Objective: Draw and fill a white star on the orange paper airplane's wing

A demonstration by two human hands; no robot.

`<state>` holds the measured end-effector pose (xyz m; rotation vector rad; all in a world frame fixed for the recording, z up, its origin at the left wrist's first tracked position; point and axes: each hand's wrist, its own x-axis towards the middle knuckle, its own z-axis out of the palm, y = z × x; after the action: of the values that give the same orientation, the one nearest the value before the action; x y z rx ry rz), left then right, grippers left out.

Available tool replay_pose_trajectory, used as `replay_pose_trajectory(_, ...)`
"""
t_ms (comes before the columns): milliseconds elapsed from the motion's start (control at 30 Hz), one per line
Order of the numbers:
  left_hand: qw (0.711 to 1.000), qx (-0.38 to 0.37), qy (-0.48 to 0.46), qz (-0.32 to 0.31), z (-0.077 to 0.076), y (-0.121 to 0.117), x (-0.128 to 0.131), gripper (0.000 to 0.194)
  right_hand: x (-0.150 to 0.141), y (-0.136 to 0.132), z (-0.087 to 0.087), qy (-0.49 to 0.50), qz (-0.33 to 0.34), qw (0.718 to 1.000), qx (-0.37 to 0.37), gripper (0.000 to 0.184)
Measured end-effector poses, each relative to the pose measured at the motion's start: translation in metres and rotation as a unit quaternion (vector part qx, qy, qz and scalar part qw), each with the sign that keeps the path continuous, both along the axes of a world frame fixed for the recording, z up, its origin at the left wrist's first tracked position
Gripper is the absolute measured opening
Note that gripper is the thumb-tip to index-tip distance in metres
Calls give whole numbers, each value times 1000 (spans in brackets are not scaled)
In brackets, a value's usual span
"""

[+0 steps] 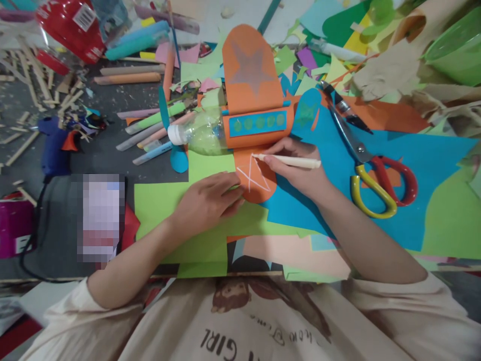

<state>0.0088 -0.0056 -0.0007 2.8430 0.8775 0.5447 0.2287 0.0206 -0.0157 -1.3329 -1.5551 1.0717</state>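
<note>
A toy plane made from a clear plastic bottle [205, 131] lies on coloured paper, wrapped in orange paper with a blue strip of green dots [257, 123]. Its far orange wing [252, 65] bears a filled-in dark star. On the near orange wing [259, 188] are white lines of a star outline. My right hand [296, 163] grips a white marker [295, 161], its tip at the top of that outline. My left hand [210, 200] rests with bent fingers against the near wing's left edge; its fingertips are partly hidden. Blue propeller blades [179, 159] sit by the white cap.
Large scissors [370, 165] with red and yellow handles lie on blue paper [406, 220] to the right, near a black pen [345, 106]. At left are a blue glue gun [55, 145], a blurred-out phone-like object [101, 215], wooden sticks and several markers. Paper scraps cover the back.
</note>
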Motion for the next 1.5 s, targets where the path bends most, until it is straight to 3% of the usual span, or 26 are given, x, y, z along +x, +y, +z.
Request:
replay_pose_trajectory(267, 1000, 5, -2, -4, 0, 1, 2, 26, 0, 0, 2, 9, 20, 999, -38, 17)
replay_pose_trajectory(533, 1000, 4, -2, -4, -1, 1, 1, 23, 2, 3, 1, 16, -9, 1000, -15, 10)
replay_pose_trajectory(867, 1000, 10, -3, -4, -1, 1, 1, 23, 3, 0, 4, -7, 22, 999, -31, 15)
replay_pose_trajectory(1167, 1000, -5, 4, -2, -2, 1, -1, 21, 3, 2, -3, -3, -1, 1000, -5, 10)
replay_pose_trajectory(1500, 1000, -4, 6, -4, 0, 2, 0, 25, 5, 3, 3, 1, 10, 1000, -23, 14)
